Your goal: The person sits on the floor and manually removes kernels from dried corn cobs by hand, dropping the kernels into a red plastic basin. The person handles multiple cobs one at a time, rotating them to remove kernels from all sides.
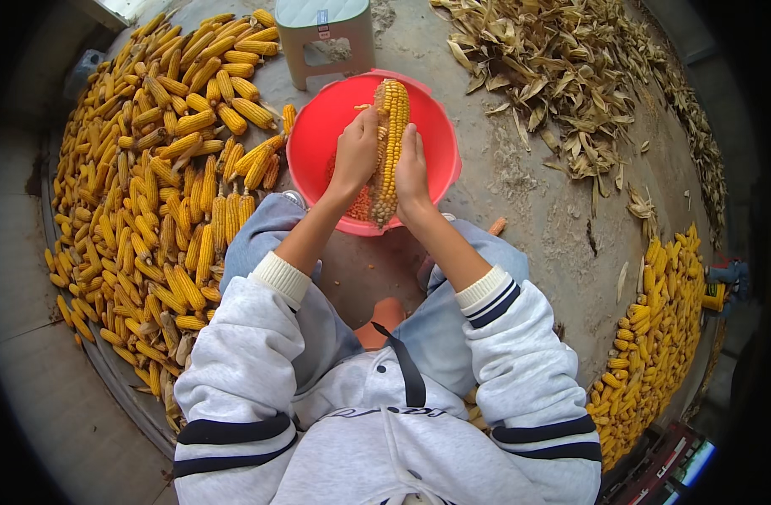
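Both my hands grip one large ear of dried corn (393,142) above a red plastic basin (316,120). My left hand (359,148) holds its left side, with the thumb on a stripped strip where the kernels are gone. On the right side my right hand (412,170) is wrapped around it. Yellow kernels still cover the side of the ear facing up and right. A few kernels show by my left thumb. Loose orange kernels (360,207) lie in the bottom of the basin, partly hidden by my hands and the ear.
A large heap of corn ears (139,189) spreads on the left. A plastic stool (325,38) stands beyond the basin. Dry husks (549,76) are piled at the upper right, with another corn heap (650,341) below. A small cob (497,226) lies right of my knee.
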{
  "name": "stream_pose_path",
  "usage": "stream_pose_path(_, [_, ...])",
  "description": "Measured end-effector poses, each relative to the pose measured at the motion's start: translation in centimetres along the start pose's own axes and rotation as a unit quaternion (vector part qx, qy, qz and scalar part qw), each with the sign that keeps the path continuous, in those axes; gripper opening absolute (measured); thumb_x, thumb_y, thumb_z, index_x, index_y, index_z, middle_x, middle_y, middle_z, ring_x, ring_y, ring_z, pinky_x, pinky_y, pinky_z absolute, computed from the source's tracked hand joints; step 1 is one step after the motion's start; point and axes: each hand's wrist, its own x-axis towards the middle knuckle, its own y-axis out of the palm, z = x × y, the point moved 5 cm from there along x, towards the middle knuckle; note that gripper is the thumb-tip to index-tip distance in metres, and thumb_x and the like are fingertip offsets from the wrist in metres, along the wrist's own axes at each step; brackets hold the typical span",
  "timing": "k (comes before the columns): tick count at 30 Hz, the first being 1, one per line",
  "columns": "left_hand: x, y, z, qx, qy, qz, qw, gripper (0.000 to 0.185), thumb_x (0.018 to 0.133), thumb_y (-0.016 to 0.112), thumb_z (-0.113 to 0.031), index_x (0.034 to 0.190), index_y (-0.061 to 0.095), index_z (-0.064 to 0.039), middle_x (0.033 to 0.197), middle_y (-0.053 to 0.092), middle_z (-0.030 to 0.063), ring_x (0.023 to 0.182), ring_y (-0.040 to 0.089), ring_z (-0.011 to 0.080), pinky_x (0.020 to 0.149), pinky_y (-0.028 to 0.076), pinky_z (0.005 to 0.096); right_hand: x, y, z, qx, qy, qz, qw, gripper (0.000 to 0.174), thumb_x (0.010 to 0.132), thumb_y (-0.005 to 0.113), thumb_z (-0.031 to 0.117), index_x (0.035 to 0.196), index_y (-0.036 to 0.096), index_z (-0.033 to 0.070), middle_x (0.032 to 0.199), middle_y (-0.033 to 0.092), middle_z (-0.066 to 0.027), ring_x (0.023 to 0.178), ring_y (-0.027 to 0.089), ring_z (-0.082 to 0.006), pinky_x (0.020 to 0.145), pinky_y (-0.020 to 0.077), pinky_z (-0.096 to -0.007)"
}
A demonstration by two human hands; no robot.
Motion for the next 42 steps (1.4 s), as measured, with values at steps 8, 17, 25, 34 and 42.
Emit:
stream_pose_path(8, [-0.8, 1.7, 0.3, -0.051, 0.012, 0.012, 0.999, 0.048, 0.093, 0.037, -0.039, 0.125, 0.039, -0.003, 0.113, 0.054, 0.0217, 0.104, 0.055, 0.0266, 0.088, 0.041, 0.0343, 1.1, -0.9, 0.1, -0.041, -0.028, -0.021, 0.999, 0.046, 0.095, 0.028, 0.042, 0.117, 0.041, 0.004, 0.105, 0.053, -0.0071, 0.093, 0.053, -0.0142, 0.081, 0.0441, -0.0288])
stream_pose_path(17, [-1.1, 1.2, -0.6, 0.115, 0.068, -0.031, 0.991, 0.042, 0.092, 0.040, -0.032, 0.120, 0.045, 0.000, 0.089, 0.061, 0.0258, 0.085, 0.061, 0.0370, 0.072, 0.048, 0.0405, 0.9, -1.4, -0.5, -0.015, 0.049, -0.028, 0.998, 0.048, 0.095, 0.029, 0.043, 0.120, 0.041, 0.004, 0.108, 0.053, -0.0075, 0.095, 0.053, -0.0142, 0.082, 0.0437, -0.0285])
stream_pose_path(25, [-0.3, -0.4, 0.7, 0.078, 0.004, -0.023, 0.997, 0.030, 0.090, 0.043, -0.020, 0.113, 0.050, -0.001, 0.074, 0.063, 0.0176, 0.064, 0.063, 0.0339, 0.057, 0.049, 0.0361, 1.3, -2.3, 0.0, 0.013, 0.153, -0.006, 0.988, 0.058, 0.089, 0.027, 0.057, 0.101, 0.049, 0.005, 0.081, 0.056, -0.0094, 0.062, 0.057, -0.0177, 0.056, 0.0496, -0.0331])
stream_pose_path(34, [-0.5, -1.5, 1.2, 0.271, 0.053, -0.007, 0.961, 0.036, 0.091, 0.040, -0.035, 0.114, 0.053, -0.010, 0.103, 0.057, 0.0203, 0.100, 0.054, 0.0311, 0.087, 0.041, 0.0369, 1.3, -1.5, 1.8, 0.016, 0.175, 0.048, 0.983, 0.061, 0.083, 0.035, 0.065, 0.093, 0.050, 0.007, 0.068, 0.053, -0.0056, 0.052, 0.055, -0.0157, 0.044, 0.0478, -0.0283])
stream_pose_path(42, [-2.6, 0.7, -1.1, -0.033, -0.082, 0.122, 0.989, 0.041, 0.094, 0.039, -0.035, 0.123, 0.041, -0.007, 0.092, 0.053, 0.0055, 0.076, 0.052, 0.0091, 0.063, 0.050, 0.0265, 0.8, -0.4, 2.1, 0.014, 0.126, 0.141, 0.982, 0.056, 0.083, 0.043, 0.060, 0.098, 0.052, 0.007, 0.073, 0.053, -0.0026, 0.058, 0.053, -0.0105, 0.047, 0.0456, -0.0234])
